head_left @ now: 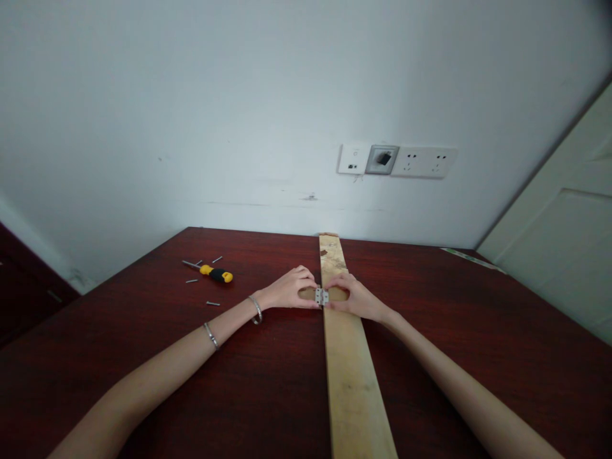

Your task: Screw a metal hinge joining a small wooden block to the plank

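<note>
A small silvery hinge (319,296) is spread flat, with screw holes showing in its leaves. My left hand (291,289) pinches its left leaf between thumb and fingers. From the other side, my right hand (356,296) grips the right leaf the same way. The hinge is at the left edge of a long wooden board (356,389), its right leaf over the wood and its left leaf past the edge. Whether the hinge touches the board I cannot tell. My right hand is over the board, and the left is just beside it.
A yellow and black screwdriver (216,273) lies left of my hands on the dark red table (229,395). Several loose screws, one screw (213,303) nearest me, lie around it. Behind the table is a white wall (239,127) with power sockets (423,162). A pale door (568,217) stands at right.
</note>
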`<state>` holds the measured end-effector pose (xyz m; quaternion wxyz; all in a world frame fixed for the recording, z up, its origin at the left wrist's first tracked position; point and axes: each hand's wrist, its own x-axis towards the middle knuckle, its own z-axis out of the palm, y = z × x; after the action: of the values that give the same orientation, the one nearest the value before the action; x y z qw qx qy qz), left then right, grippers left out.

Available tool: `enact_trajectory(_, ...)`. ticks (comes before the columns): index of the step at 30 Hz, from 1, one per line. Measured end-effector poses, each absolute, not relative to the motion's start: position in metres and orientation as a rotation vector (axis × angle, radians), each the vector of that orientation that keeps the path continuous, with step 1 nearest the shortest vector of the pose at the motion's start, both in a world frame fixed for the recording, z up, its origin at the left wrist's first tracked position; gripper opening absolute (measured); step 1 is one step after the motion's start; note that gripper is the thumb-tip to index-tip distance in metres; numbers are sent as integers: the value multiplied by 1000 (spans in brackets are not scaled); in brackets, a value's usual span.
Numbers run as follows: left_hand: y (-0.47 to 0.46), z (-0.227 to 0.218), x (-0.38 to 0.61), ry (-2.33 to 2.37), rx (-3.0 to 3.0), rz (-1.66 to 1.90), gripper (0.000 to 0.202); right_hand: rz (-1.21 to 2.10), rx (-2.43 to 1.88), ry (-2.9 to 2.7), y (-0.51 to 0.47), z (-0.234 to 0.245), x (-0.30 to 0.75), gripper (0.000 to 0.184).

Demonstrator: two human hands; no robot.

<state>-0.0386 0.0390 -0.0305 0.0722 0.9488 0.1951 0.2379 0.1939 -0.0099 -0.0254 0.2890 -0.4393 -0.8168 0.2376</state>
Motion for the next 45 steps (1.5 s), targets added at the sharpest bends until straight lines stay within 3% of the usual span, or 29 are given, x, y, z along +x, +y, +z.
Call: enact_trajectory(45,36,-30,-37,643,2746,595,53,645,-1123,-2165,-3,-34,200,31)
